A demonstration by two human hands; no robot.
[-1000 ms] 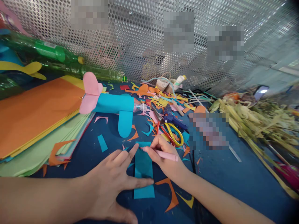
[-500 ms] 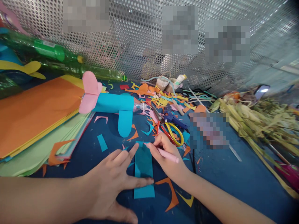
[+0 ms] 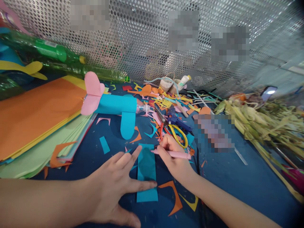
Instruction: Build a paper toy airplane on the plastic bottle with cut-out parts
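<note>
A blue paper strip (image 3: 146,167) lies on the dark blue table in front of me. My left hand (image 3: 116,180) is spread, with two fingertips resting on the strip, one at its top left corner and one lower down. My right hand (image 3: 174,155) holds a pink pen (image 3: 177,154), its tip at the strip's upper right edge. Beyond the hands lies a plastic bottle wrapped in blue paper (image 3: 116,104), with pink paper petals (image 3: 92,91) at its left end and a blue rounded flap hanging from its side.
Scissors (image 3: 178,136) and a blue glue gun (image 3: 177,120) lie among paper scraps (image 3: 163,103). Coloured sheets (image 3: 42,114) are stacked at left, green bottles (image 3: 51,50) behind. Corn husks (image 3: 256,126) lie at right; a perforated metal panel (image 3: 140,28) stands behind.
The pen tip has moved right and slightly down, from the strip's top to its right edge, and the pen lies flatter. My left hand has stayed in place on the strip.
</note>
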